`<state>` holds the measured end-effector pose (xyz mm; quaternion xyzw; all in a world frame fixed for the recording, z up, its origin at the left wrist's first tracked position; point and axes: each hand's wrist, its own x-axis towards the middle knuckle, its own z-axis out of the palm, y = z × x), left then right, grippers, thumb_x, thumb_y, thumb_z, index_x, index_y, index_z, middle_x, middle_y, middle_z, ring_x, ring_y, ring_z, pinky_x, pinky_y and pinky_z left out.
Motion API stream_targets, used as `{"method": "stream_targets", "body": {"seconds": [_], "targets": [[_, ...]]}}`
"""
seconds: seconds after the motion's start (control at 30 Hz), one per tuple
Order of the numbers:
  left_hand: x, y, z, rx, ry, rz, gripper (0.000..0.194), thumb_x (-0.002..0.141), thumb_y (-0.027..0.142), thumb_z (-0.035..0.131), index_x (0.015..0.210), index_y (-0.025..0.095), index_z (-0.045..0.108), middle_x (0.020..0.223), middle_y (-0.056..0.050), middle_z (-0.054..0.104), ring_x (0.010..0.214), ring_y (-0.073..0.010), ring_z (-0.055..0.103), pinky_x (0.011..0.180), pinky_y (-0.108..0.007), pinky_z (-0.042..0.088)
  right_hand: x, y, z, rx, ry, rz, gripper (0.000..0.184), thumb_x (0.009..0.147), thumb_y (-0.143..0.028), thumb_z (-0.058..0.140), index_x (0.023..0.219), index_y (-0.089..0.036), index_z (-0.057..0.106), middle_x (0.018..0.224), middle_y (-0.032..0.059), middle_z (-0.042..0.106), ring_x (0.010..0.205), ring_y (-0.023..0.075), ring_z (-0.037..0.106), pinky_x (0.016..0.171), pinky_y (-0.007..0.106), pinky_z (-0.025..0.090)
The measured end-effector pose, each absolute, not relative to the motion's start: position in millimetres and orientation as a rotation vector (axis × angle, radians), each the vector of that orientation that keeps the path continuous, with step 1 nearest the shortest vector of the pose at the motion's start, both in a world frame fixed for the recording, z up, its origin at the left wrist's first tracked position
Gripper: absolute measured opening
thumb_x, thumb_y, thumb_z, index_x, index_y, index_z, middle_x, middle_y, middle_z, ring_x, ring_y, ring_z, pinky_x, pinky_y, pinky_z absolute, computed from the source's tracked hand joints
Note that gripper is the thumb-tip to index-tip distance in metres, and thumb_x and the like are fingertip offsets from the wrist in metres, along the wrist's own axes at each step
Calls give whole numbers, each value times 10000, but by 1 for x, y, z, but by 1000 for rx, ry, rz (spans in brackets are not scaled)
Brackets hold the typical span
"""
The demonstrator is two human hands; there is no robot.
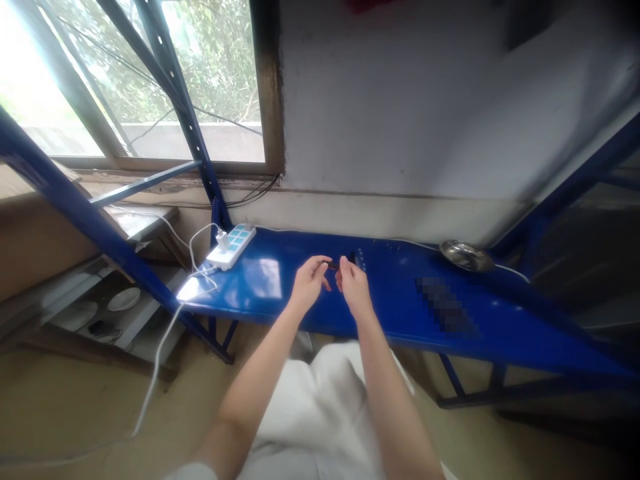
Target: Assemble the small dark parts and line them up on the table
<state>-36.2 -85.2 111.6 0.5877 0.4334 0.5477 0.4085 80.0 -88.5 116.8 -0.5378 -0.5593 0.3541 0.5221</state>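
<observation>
Both my hands meet above the middle of a blue metal table (400,320). A small, thin dark piece (332,265) spans the gap between them; its kind is too small to make out. My left hand (309,280) pinches one end between thumb and fingertips. The other end sits in the closed fingers of my right hand (353,283). Just beyond my right hand lies a cluster of small clear and bluish pieces (360,259), partly hidden by the fingers.
A white power strip (233,247) with a plug and cord lies at the table's left. A shiny round metal dish (466,256) rests at the back right, near a pixelated dark object (445,307). Blue posts (185,100) rise at the left, before a window.
</observation>
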Motion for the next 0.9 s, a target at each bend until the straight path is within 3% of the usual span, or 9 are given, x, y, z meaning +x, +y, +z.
{"method": "stream_targets", "body": {"seconds": [0.27,0.53,0.9], "targets": [[-47,-108,139,1476,1148,1515,304,831,437,462,903,154,548,771,-31,661,431,-64,548,497,-200,444,75,-107,136,-1176,-1296,810,482,786,-626,398,589,-190,457,514,-36,435,465,85,398,457,215,334],[-55,-117,152,1355,1169,1567,353,781,489,518,793,139,562,592,1,602,391,-58,495,423,-180,390,82,-115,151,-1101,-1564,780,350,762,-527,520,765,-180,573,654,7,575,562,114,496,557,242,409],[-55,-114,151,1330,1072,1528,284,705,349,642,874,134,567,719,-21,636,442,-56,506,456,-199,421,83,-112,149,-1137,-1719,513,281,800,-439,493,847,-194,622,840,53,642,690,154,555,654,283,424]]}}
